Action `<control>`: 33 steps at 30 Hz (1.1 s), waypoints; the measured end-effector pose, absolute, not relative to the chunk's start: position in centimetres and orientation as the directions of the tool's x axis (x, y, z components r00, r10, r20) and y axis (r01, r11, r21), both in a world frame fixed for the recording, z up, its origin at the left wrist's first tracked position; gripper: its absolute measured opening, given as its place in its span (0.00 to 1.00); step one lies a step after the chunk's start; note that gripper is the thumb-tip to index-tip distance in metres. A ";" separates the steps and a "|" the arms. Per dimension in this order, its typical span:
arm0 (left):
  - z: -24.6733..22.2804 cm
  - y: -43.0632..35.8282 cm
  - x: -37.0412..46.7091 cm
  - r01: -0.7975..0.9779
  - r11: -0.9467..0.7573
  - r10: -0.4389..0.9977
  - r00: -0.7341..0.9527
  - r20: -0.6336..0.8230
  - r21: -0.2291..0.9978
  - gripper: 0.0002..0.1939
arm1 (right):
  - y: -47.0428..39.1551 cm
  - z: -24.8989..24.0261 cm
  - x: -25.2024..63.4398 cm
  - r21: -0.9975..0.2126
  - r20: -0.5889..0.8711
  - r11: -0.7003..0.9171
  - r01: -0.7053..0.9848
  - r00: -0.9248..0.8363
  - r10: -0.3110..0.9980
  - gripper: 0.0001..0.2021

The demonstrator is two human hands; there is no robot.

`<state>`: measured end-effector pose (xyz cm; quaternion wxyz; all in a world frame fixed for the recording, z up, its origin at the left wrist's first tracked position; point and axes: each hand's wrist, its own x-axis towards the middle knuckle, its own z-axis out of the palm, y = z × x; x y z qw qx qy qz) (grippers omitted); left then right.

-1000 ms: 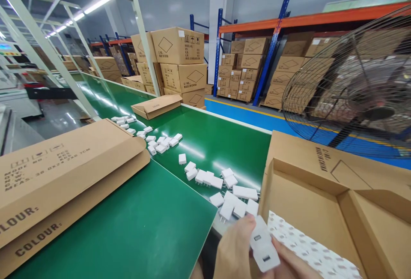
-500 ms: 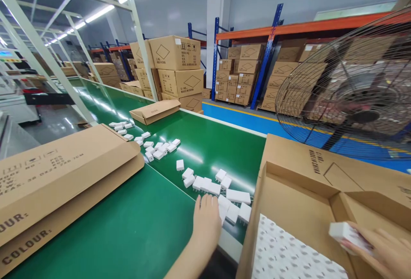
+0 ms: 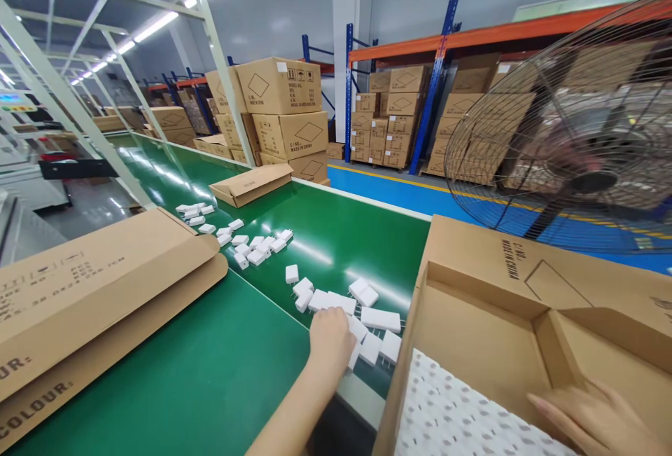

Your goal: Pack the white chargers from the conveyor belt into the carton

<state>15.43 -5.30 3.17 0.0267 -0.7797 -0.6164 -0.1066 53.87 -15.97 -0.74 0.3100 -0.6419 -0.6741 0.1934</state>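
My left hand [image 3: 332,338] is over the green conveyor belt [image 3: 252,358], its fingers curled down onto white plug-in chargers [image 3: 341,302] near the carton. Its fingertips are hidden behind the knuckles. More white chargers [image 3: 380,319] with metal prongs lie just beyond and to the right of it. My right hand [image 3: 603,417] is low inside an open cardboard carton [image 3: 477,323], fingers stretched out and apart, with no charger visible in it. Beside that hand, rows of packed white chargers with prongs up [image 3: 451,407] fill the near left part of the carton.
Folded cardboard [image 3: 99,281] lies on the belt at left. A smaller carton [image 3: 252,185] sits farther up the belt. A large caged fan [image 3: 582,162] stands behind the open carton. Stacked boxes [image 3: 288,134] and racking line the far side.
The charger my right hand held over the carton no longer shows; that hand has moved lower and nearer. My left hand's fingers have curled further, and the chargers beside it have shifted closer together.
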 end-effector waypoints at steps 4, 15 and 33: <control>0.8 -6.7 16.6 0.957 -0.272 0.959 0.262 0.104 0.097 0.11 | -10.2 4.4 45.5 -0.274 0.101 0.232 0.933 -0.211 0.972 0.14; 0.4 -7.6 16.5 0.976 -0.170 0.979 0.151 0.141 0.139 0.13 | 0.3 2.2 32.9 0.097 -0.256 0.373 0.923 -0.339 0.905 0.12; 4.2 -10.8 12.7 0.003 -0.429 0.868 0.277 0.411 0.903 0.16 | 1.3 2.1 31.4 0.210 -0.130 0.511 0.834 -0.494 0.860 0.14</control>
